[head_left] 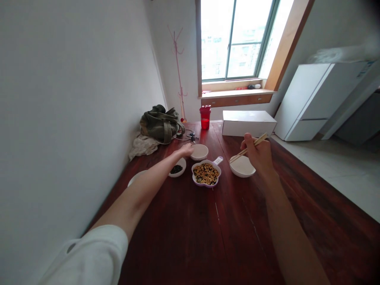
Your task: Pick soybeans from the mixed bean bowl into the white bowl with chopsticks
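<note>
My left hand (185, 150) reaches forward, its fingers closed on the left rim of a white bowl (200, 152). In my right hand (257, 152) is a pair of wooden chopsticks (247, 149), their tips over the left rim of another white bowl (242, 167). Between the hands, a purple-rimmed, flower-shaped dish with a handle (219, 160) holds yellow beans mixed with dark pieces (206, 174). Partly behind my left forearm, a small white bowl (183, 168) contains dark pieces (176, 169). A further white bowl (135, 179) is mostly hidden by that arm.
On the dark red wooden table (190, 233), a green bag (158, 123) and a pale cloth (143, 146) lie by the left wall. Cables and keys (192, 137) lie beside them. A red bottle (205, 117) and a white box (248, 123) stand at the far edge.
</note>
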`<state>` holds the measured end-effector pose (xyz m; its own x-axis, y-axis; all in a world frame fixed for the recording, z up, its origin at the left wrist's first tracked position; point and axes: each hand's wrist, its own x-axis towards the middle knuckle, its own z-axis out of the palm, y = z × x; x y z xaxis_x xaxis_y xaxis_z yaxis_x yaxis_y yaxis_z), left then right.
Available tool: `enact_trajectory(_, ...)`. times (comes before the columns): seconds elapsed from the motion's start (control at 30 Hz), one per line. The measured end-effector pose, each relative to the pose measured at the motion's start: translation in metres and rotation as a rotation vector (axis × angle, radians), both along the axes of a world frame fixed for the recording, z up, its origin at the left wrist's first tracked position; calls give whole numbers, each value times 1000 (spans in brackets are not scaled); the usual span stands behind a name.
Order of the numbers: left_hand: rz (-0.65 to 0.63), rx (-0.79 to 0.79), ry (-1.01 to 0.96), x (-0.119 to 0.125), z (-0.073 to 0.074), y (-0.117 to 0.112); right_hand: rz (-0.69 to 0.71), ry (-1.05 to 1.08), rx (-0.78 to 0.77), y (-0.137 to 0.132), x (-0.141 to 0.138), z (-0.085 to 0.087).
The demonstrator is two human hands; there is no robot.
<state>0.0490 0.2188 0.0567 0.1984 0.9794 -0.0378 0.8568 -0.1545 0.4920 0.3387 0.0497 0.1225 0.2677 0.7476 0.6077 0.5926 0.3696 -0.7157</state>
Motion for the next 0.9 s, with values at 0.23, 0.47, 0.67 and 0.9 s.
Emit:
enact_trajectory(0.23,-11,103,72,-46,13,-42,-167,136,102,-2,-1,3)
enact_trajectory(0.47,-68,267,10,-64,25,-93,-380,617,524,-8,-4,15)
enact_trajectory(0.67,-19,514,-154,-80,42,-112,-324,691,880,-15,1,31)
enact_trajectory(0.9,-13,410,-59,-96,43,-127,-302,696,926,-18,-14,32)
